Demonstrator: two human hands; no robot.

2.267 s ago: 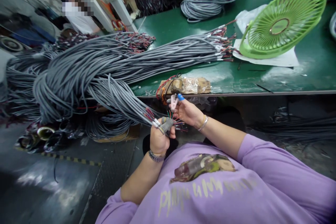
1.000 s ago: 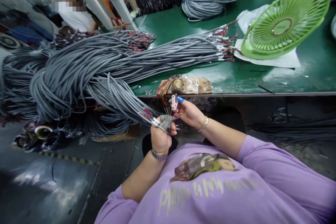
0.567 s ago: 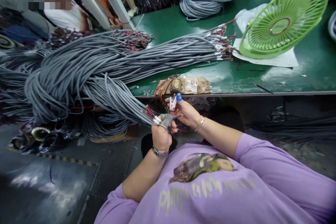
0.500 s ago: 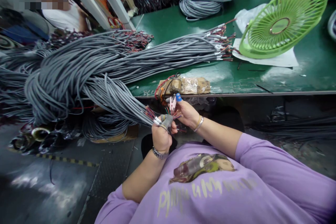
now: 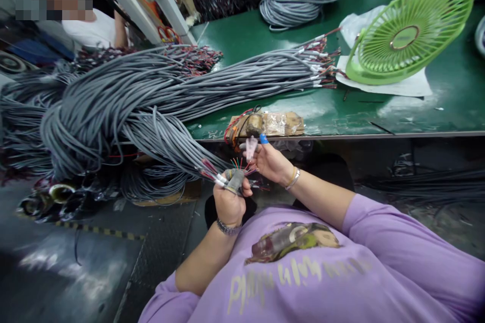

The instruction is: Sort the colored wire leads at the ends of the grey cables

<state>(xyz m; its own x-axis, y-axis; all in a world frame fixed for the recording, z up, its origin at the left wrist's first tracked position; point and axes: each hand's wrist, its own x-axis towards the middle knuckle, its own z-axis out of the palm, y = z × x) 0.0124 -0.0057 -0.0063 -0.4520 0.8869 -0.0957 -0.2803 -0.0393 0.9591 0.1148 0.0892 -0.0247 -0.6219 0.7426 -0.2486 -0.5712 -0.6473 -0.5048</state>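
My left hand point(image 5: 229, 204) is closed round the end of a grey cable point(image 5: 210, 174), at the near end of a bundle. Grey wrapping point(image 5: 235, 180) covers its thumb area. Thin coloured wires point(image 5: 239, 163), red and green among them, fan out above this wrapping. My right hand point(image 5: 275, 164) is just to the right, its lower fingers bent together at the wire tips. What they pinch is too small to make out. One of its fingers has a blue tip cover point(image 5: 264, 139). A pinkish-white piece point(image 5: 250, 148) shows at its fingers; I cannot tell whether it is finger wrapping.
Grey cable bundles point(image 5: 125, 81) lie across the green table point(image 5: 397, 116) and hang over its edge. A wooden block with a small device point(image 5: 280, 123) sits at the front edge. A green fan point(image 5: 409, 35), a coiled cable point(image 5: 301, 2) and a person point(image 5: 91, 28) are farther off.
My left hand has shifted slightly left with the cable end. My right hand has moved a little right, widening the gap, and the wires are more fanned out.
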